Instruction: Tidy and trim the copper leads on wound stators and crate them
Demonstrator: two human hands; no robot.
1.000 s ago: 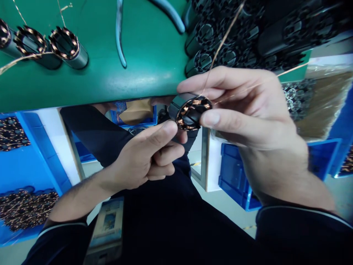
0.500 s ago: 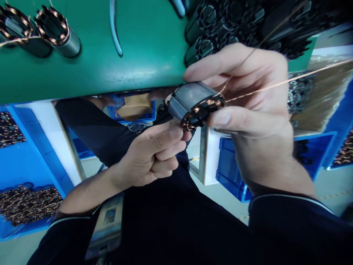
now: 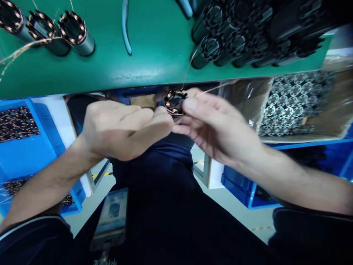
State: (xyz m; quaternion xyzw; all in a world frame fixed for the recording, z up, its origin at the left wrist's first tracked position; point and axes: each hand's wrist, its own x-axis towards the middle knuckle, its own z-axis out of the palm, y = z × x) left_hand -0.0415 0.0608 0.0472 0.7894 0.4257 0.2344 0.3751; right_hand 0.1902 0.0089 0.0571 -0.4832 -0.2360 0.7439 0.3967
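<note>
The right hand [image 3: 217, 127] pinches one copper-wound stator [image 3: 175, 103] in its fingers, just below the front edge of the green tabletop [image 3: 154, 70]. The left hand [image 3: 121, 129] curls beside it; whether it grips, I cannot tell. Three wound stators [image 3: 41, 33] lie upper left, one blue-handled pliers [image 3: 125, 25] beyond, then many black stator cores [image 3: 234, 40].
</note>
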